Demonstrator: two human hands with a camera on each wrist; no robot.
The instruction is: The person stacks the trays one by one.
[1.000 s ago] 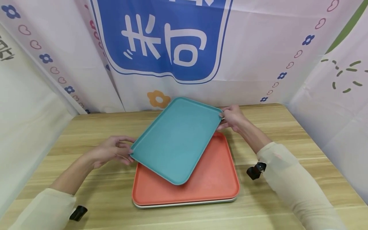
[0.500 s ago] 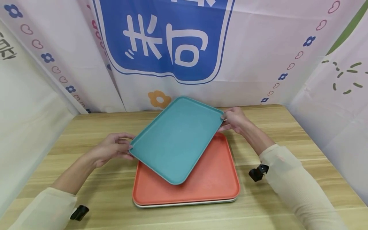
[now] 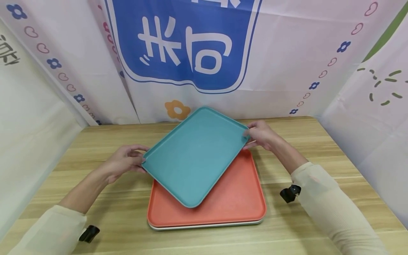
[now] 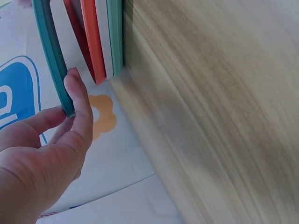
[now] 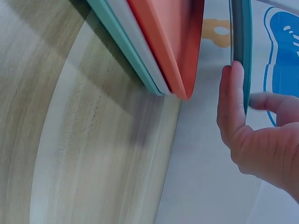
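Note:
A teal rectangular tray (image 3: 197, 156) is held at a slant over the stack in the head view. My left hand (image 3: 125, 161) grips its left corner, thumb on top and fingers underneath; the left wrist view shows that pinch on the tray's edge (image 4: 52, 60). At the opposite corner my right hand (image 3: 261, 135) holds the tray between thumb and fingers. Below lies a red tray (image 3: 236, 198), partly covered by the teal one. In the right wrist view, a white tray (image 5: 140, 51) and a light green tray (image 5: 124, 46) sit beneath the red one, and a gap separates the stack from the teal tray.
The stack rests on a wood-grain table (image 3: 111, 219). A white printed cloth (image 3: 280, 53) with a blue sign pattern hangs right behind the table's back edge, close to the teal tray's far corner. More cloth encloses both sides.
The teal tray has turned slightly clockwise as seen from the head. My left hand has moved a little away from me, my right hand slightly toward me and right. The stack stays put.

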